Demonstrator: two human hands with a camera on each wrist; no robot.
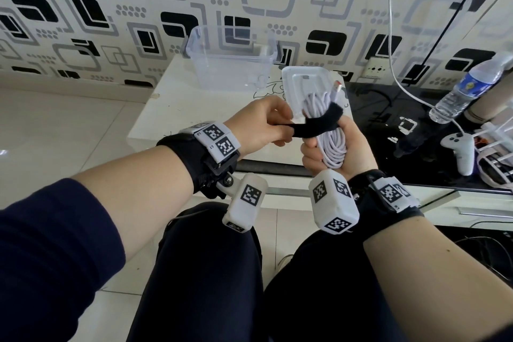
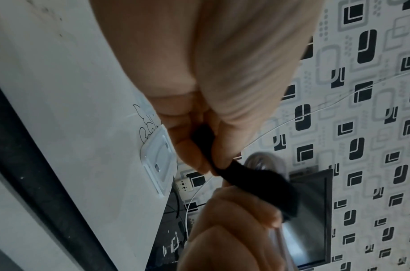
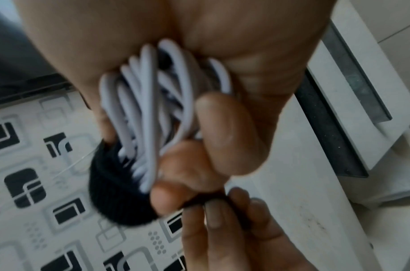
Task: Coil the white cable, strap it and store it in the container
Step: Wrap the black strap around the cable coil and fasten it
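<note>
The white cable (image 1: 331, 144) is coiled into a long bundle that my right hand (image 1: 333, 153) grips upright in its fist above my knees. A black strap (image 1: 316, 123) loops over the bundle's upper part. My left hand (image 1: 266, 126) pinches the strap's free end and holds it taut to the left. In the right wrist view the coil (image 3: 150, 110) lies against the palm with the strap (image 3: 113, 190) across it. The left wrist view shows the strap (image 2: 252, 181) between thumb and fingers. The clear plastic container (image 1: 230, 60) stands open on the white table (image 1: 172, 108) behind.
The container's white lid (image 1: 305, 83) lies flat to the right of it. Farther right, on a black surface, are a water bottle (image 1: 469, 89), a white game controller (image 1: 460, 150) and a thin white wire (image 1: 394, 36) hanging from above. My knees are below the hands.
</note>
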